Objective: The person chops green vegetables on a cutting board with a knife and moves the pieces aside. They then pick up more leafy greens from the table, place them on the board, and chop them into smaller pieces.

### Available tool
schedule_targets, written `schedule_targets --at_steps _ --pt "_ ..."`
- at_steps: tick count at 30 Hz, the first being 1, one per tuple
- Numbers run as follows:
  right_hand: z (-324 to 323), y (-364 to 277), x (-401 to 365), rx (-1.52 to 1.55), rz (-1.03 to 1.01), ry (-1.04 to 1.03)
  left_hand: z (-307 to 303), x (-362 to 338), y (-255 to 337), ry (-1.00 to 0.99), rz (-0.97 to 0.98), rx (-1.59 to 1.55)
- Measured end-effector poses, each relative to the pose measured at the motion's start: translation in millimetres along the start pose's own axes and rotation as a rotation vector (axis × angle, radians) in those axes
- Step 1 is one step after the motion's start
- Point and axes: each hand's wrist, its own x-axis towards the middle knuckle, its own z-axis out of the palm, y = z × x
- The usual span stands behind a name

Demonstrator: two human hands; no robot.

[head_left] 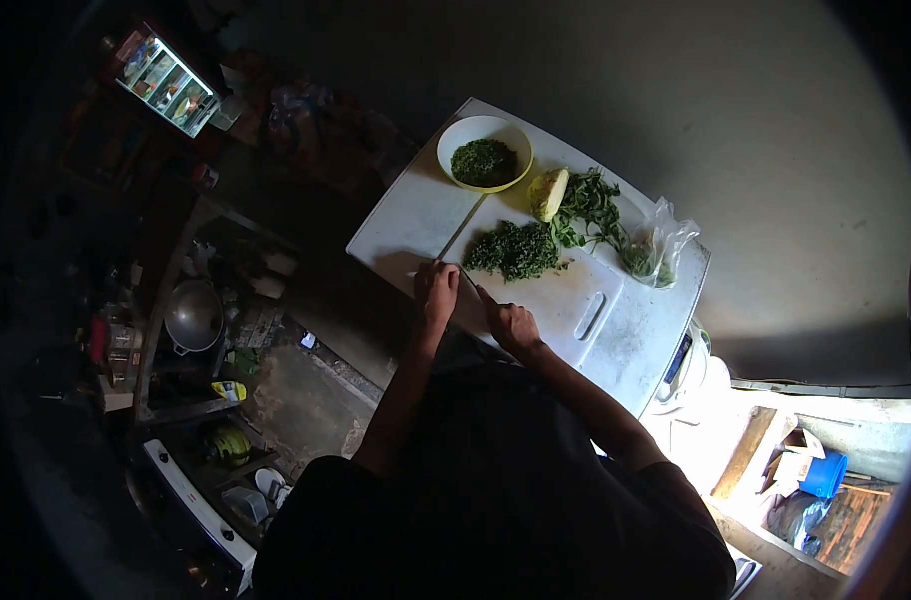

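Observation:
My right hand (514,326) is closed around the handle of a knife (469,278), whose thin dark blade points toward my left hand. Close to the knife's tip, my left hand (437,292) has its fingers bent and pressed together at the left edge of the white cutting board (546,300); what they hold, if anything, is hidden. Beyond the blade, a heap of chopped green leaves (517,250) lies on the board. A cut piece of pale cabbage (549,195) and a bunch of whole leafy greens (593,207) sit behind the heap.
A yellow-white bowl (525,160) with chopped greens stands at the table's (396,215) far end. On the right lies a clear plastic bag (661,250) with contents. A wall rises behind. To the left are a wok (194,316) and a stove (201,505); a lit display case (171,85) is farther off.

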Motion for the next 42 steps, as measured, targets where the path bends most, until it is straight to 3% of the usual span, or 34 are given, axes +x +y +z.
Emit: schedule_targets --at_steps 3,6,8,10,14,17,19,27,39,41,42 --pt "19 12 -1 0.007 0.108 -0.109 -3 0 4 0.005 0.008 -0.006" --pt "40 27 -12 -0.143 -0.036 0.065 -4 0 1 -0.024 -0.006 -0.021" --pt "58 44 -20 -0.015 0.106 0.015 14 -6 -13 -0.031 -0.009 -0.017" --pt "28 28 -14 0.02 0.098 -0.039 40 -15 -33 -0.046 -0.094 -0.192" --pt "-23 -4 4 -0.011 0.13 -0.187 13 -7 -17 -0.07 -0.053 -0.169" --pt "-25 -6 5 0.004 0.056 -0.089 -16 1 4 -0.106 -0.027 -0.045" --pt "-26 -9 4 0.031 0.057 -0.092 -17 0 5 -0.018 -0.013 -0.116" --pt "-29 -15 3 0.021 0.039 -0.123 -25 -1 8 -0.036 -0.007 -0.055" --pt "-3 1 0 -0.04 -0.06 -0.001 -11 0 0 -0.021 0.022 -0.045" --pt "9 4 -1 -0.33 -0.219 0.253 -10 0 -1 -0.017 0.018 -0.044" --pt "8 4 -2 -0.329 -0.221 0.256 -10 0 -1 -0.016 0.026 -0.015"
